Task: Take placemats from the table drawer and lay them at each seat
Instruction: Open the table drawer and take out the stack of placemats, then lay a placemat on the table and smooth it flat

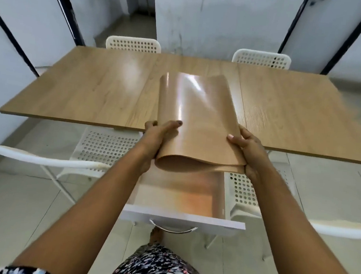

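A stack of glossy tan placemats [197, 108] is held over the near edge of the wooden table [88, 86], its near end sagging and curling above the open drawer. My left hand [158, 135] grips the stack's left edge, thumb on top. Its right edge is gripped by my right hand [247, 146]. The white drawer [181, 220] is pulled out below the table, with a metal handle on its front. Its shiny inside reflects the tan colour.
Two white perforated chairs [133, 44] [261, 58] stand at the table's far side. Two more are at the near side, one on the left [101, 145] and one on the right [244, 191], flanking the drawer. Pale walls with black-framed panels lie beyond.
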